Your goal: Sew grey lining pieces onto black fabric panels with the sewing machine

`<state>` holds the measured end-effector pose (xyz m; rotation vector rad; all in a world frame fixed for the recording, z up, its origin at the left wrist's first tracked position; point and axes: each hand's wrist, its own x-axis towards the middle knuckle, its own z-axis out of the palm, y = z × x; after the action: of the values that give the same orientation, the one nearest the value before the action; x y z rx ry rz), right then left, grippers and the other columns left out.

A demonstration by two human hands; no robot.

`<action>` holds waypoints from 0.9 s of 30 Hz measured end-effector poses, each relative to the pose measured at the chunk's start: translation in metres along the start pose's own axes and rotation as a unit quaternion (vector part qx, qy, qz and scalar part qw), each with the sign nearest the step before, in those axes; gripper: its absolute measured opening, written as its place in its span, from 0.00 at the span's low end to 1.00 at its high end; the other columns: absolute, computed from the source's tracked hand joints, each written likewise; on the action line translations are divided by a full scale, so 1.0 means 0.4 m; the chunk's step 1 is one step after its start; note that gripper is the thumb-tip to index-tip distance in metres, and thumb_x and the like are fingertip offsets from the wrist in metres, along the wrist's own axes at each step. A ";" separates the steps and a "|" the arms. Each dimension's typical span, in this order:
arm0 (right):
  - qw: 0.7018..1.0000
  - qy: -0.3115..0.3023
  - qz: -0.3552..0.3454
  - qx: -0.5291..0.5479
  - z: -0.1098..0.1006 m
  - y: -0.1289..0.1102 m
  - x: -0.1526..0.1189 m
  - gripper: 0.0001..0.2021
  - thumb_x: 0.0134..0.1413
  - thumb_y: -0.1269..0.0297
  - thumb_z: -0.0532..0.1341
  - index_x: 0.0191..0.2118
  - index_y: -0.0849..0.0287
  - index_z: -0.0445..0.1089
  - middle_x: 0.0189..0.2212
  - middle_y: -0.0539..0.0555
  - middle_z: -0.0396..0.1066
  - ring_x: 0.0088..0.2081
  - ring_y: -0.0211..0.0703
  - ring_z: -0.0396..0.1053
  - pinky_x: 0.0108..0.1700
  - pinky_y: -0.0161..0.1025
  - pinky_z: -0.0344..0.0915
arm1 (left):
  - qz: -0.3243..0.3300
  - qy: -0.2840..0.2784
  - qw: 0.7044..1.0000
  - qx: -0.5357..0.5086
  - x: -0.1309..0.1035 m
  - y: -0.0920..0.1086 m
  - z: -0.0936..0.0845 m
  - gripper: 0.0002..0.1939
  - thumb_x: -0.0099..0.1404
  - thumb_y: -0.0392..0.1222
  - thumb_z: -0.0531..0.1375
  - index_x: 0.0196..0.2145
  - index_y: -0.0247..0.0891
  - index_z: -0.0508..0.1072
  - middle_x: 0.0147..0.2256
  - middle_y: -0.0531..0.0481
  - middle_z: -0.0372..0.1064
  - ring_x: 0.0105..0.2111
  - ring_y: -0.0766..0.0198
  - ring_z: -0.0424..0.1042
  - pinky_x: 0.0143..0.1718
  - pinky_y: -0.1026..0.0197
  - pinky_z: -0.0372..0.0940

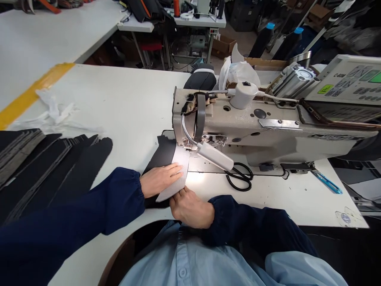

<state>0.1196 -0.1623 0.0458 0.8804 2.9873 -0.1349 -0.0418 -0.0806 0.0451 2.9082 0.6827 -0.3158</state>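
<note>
A black fabric piece [162, 153] lies on the table with its far end by the needle area of a sewing machine [247, 139]. Along its right side runs a light grey strip [182, 157], whose near end is slightly raised. My left hand [160, 179] rests flat on both layers, fingers stretched toward the right. Close to me, my right hand [192, 208] is closed with its fingertips pinching the near right edge of the fabric. A lamp [216, 155] lights the spot from the machine head. Black-handled scissors [240, 177] lie right of the hands.
Stacked black fabric pieces [86, 163] cover the table's left side, with white scraps [55, 109] behind them. A blue utility knife [327, 182] lies near the right edge. A control panel [348, 79] stands above the machine; thread cones [262, 39] are behind.
</note>
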 end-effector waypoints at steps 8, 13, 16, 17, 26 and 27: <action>0.998 0.041 0.030 -0.043 0.044 0.048 0.021 0.10 0.55 0.81 0.53 0.34 0.70 0.72 0.28 0.65 0.74 0.32 0.51 0.71 0.36 0.47 0.66 | -0.033 0.029 0.999 0.022 0.042 -0.041 0.004 0.20 0.68 0.32 0.51 0.56 0.37 0.64 0.60 0.43 0.61 0.64 0.59 0.54 0.51 0.63 0.66; 0.993 0.092 0.049 -0.052 0.077 0.085 0.031 0.11 0.57 0.80 0.51 0.38 0.73 0.71 0.30 0.68 0.73 0.34 0.51 0.71 0.39 0.49 0.66 | -0.050 0.043 0.998 0.023 0.073 -0.070 0.001 0.21 0.67 0.33 0.51 0.57 0.37 0.64 0.58 0.43 0.62 0.64 0.59 0.54 0.51 0.63 0.66; 0.991 0.111 0.053 -0.056 0.089 0.107 0.034 0.12 0.58 0.80 0.50 0.38 0.73 0.71 0.32 0.68 0.73 0.36 0.51 0.71 0.42 0.51 0.66 | -0.051 0.049 0.997 0.011 0.082 -0.082 -0.009 0.19 0.66 0.34 0.54 0.54 0.37 0.66 0.57 0.43 0.64 0.63 0.57 0.56 0.56 0.61 0.62; 0.991 0.114 0.054 -0.054 0.091 0.113 0.035 0.12 0.58 0.81 0.50 0.37 0.71 0.71 0.32 0.68 0.73 0.36 0.51 0.71 0.43 0.51 0.66 | -0.039 0.046 0.998 0.003 0.081 -0.082 -0.012 0.18 0.65 0.35 0.55 0.53 0.38 0.67 0.56 0.43 0.65 0.62 0.57 0.57 0.58 0.59 0.60; 0.992 0.101 0.055 -0.043 0.084 0.130 0.036 0.14 0.59 0.80 0.47 0.36 0.68 0.70 0.29 0.63 0.72 0.35 0.50 0.70 0.40 0.47 0.67 | -0.006 0.025 1.000 -0.015 0.043 -0.061 -0.004 0.33 0.54 0.31 0.62 0.57 0.39 0.60 0.59 0.44 0.62 0.61 0.58 0.59 0.59 0.60 0.59; 0.993 0.099 0.054 -0.042 0.082 0.130 0.036 0.14 0.59 0.80 0.48 0.37 0.68 0.70 0.29 0.62 0.72 0.35 0.50 0.71 0.40 0.47 0.67 | -0.014 0.025 1.000 -0.005 0.049 -0.061 -0.004 0.32 0.54 0.30 0.62 0.56 0.39 0.61 0.59 0.44 0.62 0.61 0.58 0.59 0.58 0.60 0.60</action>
<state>0.1356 -0.1139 0.0083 1.1022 3.0864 0.0862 -0.0355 -0.0507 0.0399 2.9076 0.7310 -0.2437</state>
